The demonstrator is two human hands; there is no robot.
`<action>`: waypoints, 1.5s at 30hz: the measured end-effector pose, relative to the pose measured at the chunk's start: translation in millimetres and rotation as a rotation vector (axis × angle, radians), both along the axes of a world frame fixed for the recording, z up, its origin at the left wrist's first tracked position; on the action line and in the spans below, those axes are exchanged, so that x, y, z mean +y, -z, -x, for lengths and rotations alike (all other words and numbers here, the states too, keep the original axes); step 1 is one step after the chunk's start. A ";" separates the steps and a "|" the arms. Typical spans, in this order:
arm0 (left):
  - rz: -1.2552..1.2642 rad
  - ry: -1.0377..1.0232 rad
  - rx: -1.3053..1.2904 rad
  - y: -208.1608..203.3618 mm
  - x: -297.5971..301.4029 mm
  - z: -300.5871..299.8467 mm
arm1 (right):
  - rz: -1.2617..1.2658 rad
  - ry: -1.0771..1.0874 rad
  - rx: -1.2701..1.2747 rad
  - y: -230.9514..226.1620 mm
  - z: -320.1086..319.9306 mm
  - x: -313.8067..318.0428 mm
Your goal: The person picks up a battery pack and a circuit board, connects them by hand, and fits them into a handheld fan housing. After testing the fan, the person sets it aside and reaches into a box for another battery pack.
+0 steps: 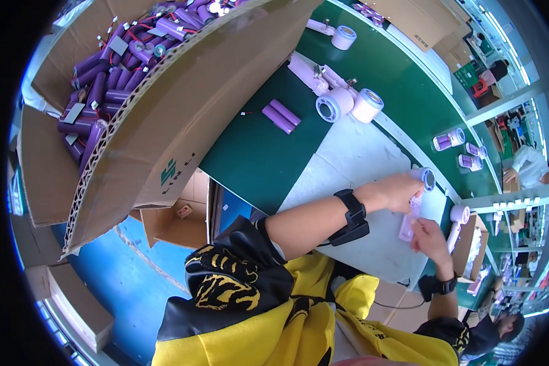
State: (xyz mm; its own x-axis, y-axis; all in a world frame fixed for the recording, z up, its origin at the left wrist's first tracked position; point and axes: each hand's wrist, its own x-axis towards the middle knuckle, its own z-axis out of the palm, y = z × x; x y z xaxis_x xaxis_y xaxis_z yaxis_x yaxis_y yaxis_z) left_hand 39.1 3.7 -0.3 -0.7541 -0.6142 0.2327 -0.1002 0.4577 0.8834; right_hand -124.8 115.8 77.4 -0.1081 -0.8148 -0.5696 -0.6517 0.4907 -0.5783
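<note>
At left we see a carton (pixel 189 122) holding battery packs (pixel 122 79); rightward on our bench (pixel 244 165), a two-cell pack (pixel 280 116), then fan bodies (pixel 337 105); nearer us, a handheld fan (pixel 414 208) over a sheet (pixel 354 155).

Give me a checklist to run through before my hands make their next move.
1. Left hand at the pink handheld fan, near its round head: ok.
2. Right hand gripping the fan's handle: cannot tell; the fingertips are at its edge.
3. Parts inside the handle seated: cannot tell; too small and partly covered by fingers.
4. White sheet underneath the work: ok.
5. Loose purple two-cell battery pack connected: not ok; its white plug lies free on the green tabletop.
6. Cardboard box stocked with battery packs: ok.
</note>
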 end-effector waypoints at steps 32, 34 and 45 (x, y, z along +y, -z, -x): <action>0.035 0.139 0.013 3.6 -12.7 -3.6 | 0.230 -0.436 -0.873 -75.6 -93.7 -121.0; 0.041 0.080 0.049 -0.2 -10.0 -11.6 | 0.249 -0.336 -0.923 -73.3 -55.4 -105.7; -0.386 0.233 -0.083 -19.9 -20.6 -53.8 | 0.855 -0.298 -0.120 47.8 -7.9 -36.5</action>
State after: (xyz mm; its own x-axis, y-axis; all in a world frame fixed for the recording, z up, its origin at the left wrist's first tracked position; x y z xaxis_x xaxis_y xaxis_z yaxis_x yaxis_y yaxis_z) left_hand 92.9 -16.9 19.6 -0.8888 -0.4559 -0.0471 -0.1113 0.1151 0.9871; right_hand -117.0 79.3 29.6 0.1952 -0.9490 0.2477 -0.5951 -0.3153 -0.7392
